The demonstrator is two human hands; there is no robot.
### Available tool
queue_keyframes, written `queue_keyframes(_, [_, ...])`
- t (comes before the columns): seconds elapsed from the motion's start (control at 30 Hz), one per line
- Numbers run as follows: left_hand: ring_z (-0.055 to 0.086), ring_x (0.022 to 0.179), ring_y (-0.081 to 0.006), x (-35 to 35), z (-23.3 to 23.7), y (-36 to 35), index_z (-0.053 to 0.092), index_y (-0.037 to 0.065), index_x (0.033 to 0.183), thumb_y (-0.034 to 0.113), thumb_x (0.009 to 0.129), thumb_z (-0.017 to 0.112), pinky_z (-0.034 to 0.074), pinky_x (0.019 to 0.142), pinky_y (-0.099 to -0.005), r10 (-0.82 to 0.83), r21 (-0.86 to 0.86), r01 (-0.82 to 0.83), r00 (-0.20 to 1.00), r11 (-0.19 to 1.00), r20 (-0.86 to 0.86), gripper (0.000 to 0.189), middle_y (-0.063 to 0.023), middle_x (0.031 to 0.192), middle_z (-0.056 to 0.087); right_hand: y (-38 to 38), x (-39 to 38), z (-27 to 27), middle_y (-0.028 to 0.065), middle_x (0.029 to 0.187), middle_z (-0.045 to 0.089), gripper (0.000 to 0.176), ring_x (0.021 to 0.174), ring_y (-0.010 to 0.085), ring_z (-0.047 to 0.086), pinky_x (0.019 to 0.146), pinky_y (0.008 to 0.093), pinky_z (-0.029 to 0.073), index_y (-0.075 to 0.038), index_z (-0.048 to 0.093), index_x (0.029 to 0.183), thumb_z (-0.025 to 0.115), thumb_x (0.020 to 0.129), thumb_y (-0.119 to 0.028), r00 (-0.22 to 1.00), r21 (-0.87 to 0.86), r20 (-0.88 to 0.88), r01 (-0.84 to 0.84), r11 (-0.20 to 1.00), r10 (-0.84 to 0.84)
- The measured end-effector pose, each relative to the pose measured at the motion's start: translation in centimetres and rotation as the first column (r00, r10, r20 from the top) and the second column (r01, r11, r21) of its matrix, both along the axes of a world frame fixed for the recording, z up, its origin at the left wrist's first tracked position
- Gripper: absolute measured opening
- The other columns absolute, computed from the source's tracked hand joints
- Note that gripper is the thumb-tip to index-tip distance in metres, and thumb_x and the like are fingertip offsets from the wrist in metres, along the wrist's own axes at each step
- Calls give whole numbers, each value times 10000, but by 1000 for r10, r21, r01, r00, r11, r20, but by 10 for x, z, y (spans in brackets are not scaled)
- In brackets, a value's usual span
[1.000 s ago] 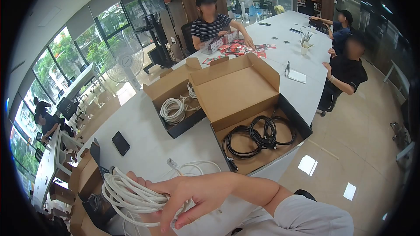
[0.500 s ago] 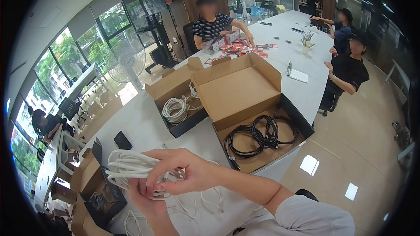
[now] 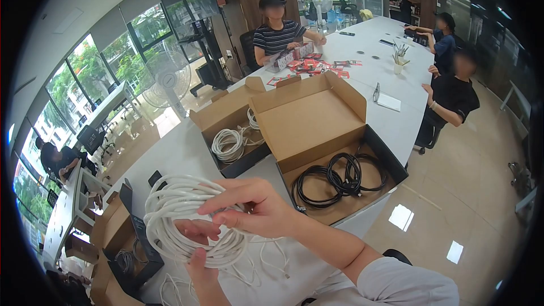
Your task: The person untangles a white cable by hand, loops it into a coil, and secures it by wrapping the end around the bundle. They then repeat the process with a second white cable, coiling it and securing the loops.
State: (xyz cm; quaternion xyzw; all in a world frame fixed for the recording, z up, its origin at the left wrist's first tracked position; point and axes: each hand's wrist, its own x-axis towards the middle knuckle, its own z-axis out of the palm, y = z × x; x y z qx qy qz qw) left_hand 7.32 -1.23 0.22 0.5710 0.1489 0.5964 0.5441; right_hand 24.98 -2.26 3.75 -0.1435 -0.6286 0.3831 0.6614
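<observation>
A thick coil of white cable [image 3: 164,209] is held up above the near side of the table, its round opening turned toward me. My left hand [image 3: 203,269] grips the coil from below, with its fingers showing through the opening and its thumb on the near strands. On the upper right part of the coil, my right hand [image 3: 255,207] has its fingers and thumb closed around the strands. Below it, loose white cable [image 3: 277,258] with a plug end lies on the table.
An open box [image 3: 317,107] holds coiled black cables [image 3: 345,175]. Another box [image 3: 238,102] holds white cable coils [image 3: 228,146]. At left, an open box [image 3: 122,232] contains grey cable [image 3: 126,260]. Across the white table [image 3: 175,153] a person sits by red packets [image 3: 323,67]; others sit at right.
The white cable coil has turned from edge-on to facing me, showing its opening. It now covers most of the dark object on the table. The person opposite has raised a hand from the red packets.
</observation>
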Motion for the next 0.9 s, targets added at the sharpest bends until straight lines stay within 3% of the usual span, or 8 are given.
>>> queue_keyframes(0.1, [569,796,-206,-1,-9,2,401,47,1081,389,744,734,430,768,-345,3,59,0,999,998,-54,585,-73,819,534,-4,7,5,131,970,634,205,773,150,617,658,254,449,-6,683,1025,640,825,14,1000,-44,5,-11,999,12])
queue_keyframes(0.2, [589,764,-213,3,-3,0,400,50,1099,456,729,747,446,751,-367,34,147,-18,994,989,-106,650,-71,874,540,-3,8,5,129,926,637,203,733,144,610,625,250,438,-8,684,1021,633,827,25,999,72,3,54,996,-54])
queue_keyframes(0.3, [599,732,-213,2,0,-1,404,51,1109,465,723,753,458,742,-375,-16,184,43,989,982,-148,665,-64,891,541,-9,13,10,119,882,641,199,717,148,600,620,253,434,-11,684,1015,636,826,24,991,82,85,97,992,-104])
queue_keyframes(0.5, [597,717,-197,0,-6,-1,421,40,1100,407,733,752,461,731,-338,28,75,-19,992,997,-120,616,-60,852,553,-14,9,12,89,862,652,177,664,139,571,594,255,414,-34,699,979,654,810,-8,986,45,73,148,988,-151])
queue_keyframes(0.6, [555,811,-166,-8,-7,-1,376,35,1175,382,777,664,434,792,-316,33,57,-20,974,998,-224,602,-79,797,557,-14,15,16,78,864,655,190,665,149,567,601,258,413,-50,705,967,663,784,-22,981,8,144,130,991,-130])
queue_keyframes(0.7, [554,806,-155,-9,-3,2,394,28,1179,285,803,643,432,802,-285,6,122,19,980,992,-198,519,-84,858,566,-10,19,13,80,876,650,204,709,173,575,609,267,414,-67,709,959,667,762,-34,969,66,214,112,992,-124])
queue_keyframes(0.8, [579,881,-172,-16,-18,1,418,-1,1231,159,819,605,448,834,-292,125,0,-126,984,992,-125,480,-107,1006,581,-8,16,10,94,954,636,222,791,209,587,634,284,433,-87,712,954,675,744,-27,974,204,212,30,978,-74])
queue_keyframes(0.9, [565,714,-154,-2,-10,-5,474,-17,1190,98,809,607,455,689,-270,383,-238,-372,924,897,-1,419,-96,887,590,-15,10,12,120,1046,611,252,864,248,594,682,310,459,-112,715,966,673,739,-11,956,161,288,13,987,-60])
